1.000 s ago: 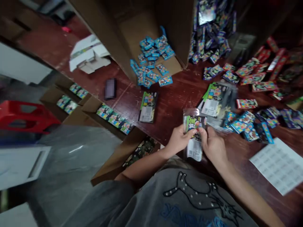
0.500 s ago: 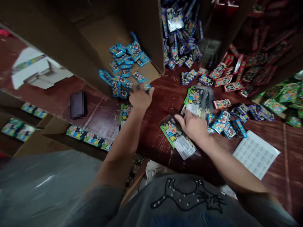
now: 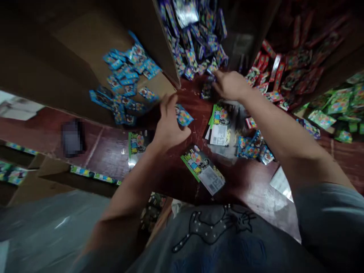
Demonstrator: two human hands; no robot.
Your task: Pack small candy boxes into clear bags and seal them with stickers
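Note:
My left hand [image 3: 168, 125] is closed on a small blue packet [image 3: 183, 115] just in front of the cardboard box with blue packets [image 3: 125, 79]. My right hand [image 3: 231, 85] reaches far forward to the pile of purple packets [image 3: 196, 41], fingers curled on a packet at the pile's edge; what they grip is blurred. A clear bag with a green printed card [image 3: 203, 168] lies flat on the dark red table [image 3: 113, 151] near my body, touched by neither hand.
Another green-card bag [image 3: 220, 121] lies on a stack mid-table, one more [image 3: 138, 142] at the left. Red packets [image 3: 278, 76] and green packets [image 3: 335, 110] spread to the right. A white sheet [image 3: 280, 182] lies under my right arm. Open cartons [image 3: 17, 172] stand at the left.
The bag I held went down on the table. My left hand picked a blue packet from the box edge and drew back; my right hand left the bag and reached to the purple pile.

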